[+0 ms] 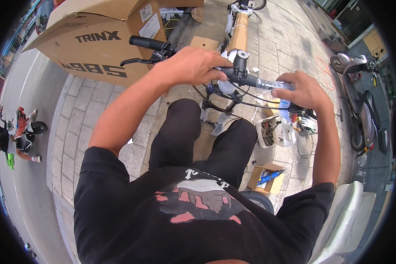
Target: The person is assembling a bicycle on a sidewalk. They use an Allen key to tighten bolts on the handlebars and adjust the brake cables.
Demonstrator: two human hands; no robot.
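Observation:
A black bicycle handlebar (251,80) crosses in front of me, clamped in a black stem (240,66). My left hand (197,66) is closed round the bar just left of the stem. On the right side, my right hand (300,90) grips the bar where transparent plastic wrap (266,83) covers it; a loose strip of the wrap hangs below that hand. A black grip (146,42) and a brake lever (136,61) stick out beyond my left hand. Brown cardboard covers the frame tube (240,33). The right grip is hidden.
A large cardboard box (101,57) stands at the left. To the right are a white basket of small parts (268,136), a small open box (264,179) with a blue tool, and a parked scooter (363,103). Someone rides a motorbike (24,125) on the road at far left.

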